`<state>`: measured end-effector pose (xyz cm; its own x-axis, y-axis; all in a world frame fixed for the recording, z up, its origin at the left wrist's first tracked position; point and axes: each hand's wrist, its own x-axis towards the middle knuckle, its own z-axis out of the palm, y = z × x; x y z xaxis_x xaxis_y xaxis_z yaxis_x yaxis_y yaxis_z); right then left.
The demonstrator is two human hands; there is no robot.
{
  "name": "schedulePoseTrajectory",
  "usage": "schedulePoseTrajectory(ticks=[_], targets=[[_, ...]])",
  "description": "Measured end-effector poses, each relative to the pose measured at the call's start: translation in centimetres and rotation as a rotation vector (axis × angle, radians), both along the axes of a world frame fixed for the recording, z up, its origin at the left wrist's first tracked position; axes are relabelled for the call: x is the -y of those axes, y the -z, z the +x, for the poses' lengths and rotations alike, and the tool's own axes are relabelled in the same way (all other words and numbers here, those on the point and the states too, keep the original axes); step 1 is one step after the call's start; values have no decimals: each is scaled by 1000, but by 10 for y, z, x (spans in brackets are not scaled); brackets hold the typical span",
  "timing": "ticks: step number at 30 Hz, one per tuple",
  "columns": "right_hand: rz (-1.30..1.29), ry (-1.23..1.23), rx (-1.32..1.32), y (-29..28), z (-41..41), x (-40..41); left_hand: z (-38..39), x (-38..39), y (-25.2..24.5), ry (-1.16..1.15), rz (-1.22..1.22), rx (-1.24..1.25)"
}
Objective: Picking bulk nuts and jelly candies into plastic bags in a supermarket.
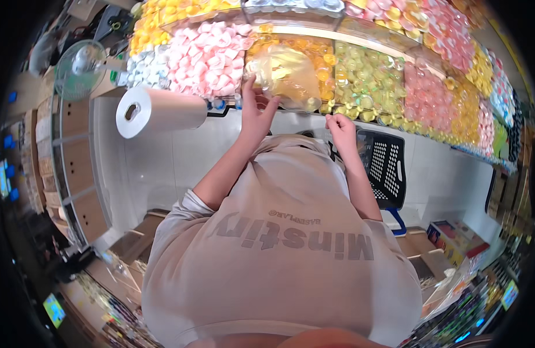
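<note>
My left hand (pixel 258 106), fingers spread and pointing up, is at the left edge of a clear plastic bag (pixel 293 80) with pale yellow things in it. The bag lies over the compartment of orange small cups (pixel 324 61). Whether my left fingers pinch the bag's film is not plain. My right hand (pixel 340 126) is curled, with thumb and forefinger together, just in front of a row of small yellow figures (pixel 350 112) on the display's front edge. Nothing shows between its fingers. Pink small cups (pixel 206 61) fill the compartment left of the bag, green ones (pixel 369 78) the one to its right.
A large roll of plastic film (pixel 176 108) lies at the left, near a round fan (pixel 80 69). Clear dividers separate the compartments. Below the display on the right stands a black perforated crate (pixel 382 165). Cardboard boxes (pixel 456 243) stand behind on the floor.
</note>
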<state>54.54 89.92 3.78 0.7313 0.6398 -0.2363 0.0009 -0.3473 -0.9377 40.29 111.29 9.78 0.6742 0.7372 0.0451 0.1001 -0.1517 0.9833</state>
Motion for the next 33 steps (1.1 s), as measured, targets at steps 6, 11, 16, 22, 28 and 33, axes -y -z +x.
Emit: schedulePoseTrajectory(ticks=[6,11,16,22,28,33], targets=[[-181,-911,-11,8,-46,-60,-56,29,6,35,-108,-434],[11,-1044,-81,25,-72,-101,-124,37,18,-136,-273,-470],[151,-729,199,2,-96,-172,-172,21,41,-300,-340,-410],[-115,-595,866,-3,-118,-239,-206,-28,56,-249,-347,-349],[-206,-605,980,45,-121,-274,-243,-73,53,-97,-331,-326],[-182,-424,845,49,-122,-271,-277,-105,56,52,-303,-371]])
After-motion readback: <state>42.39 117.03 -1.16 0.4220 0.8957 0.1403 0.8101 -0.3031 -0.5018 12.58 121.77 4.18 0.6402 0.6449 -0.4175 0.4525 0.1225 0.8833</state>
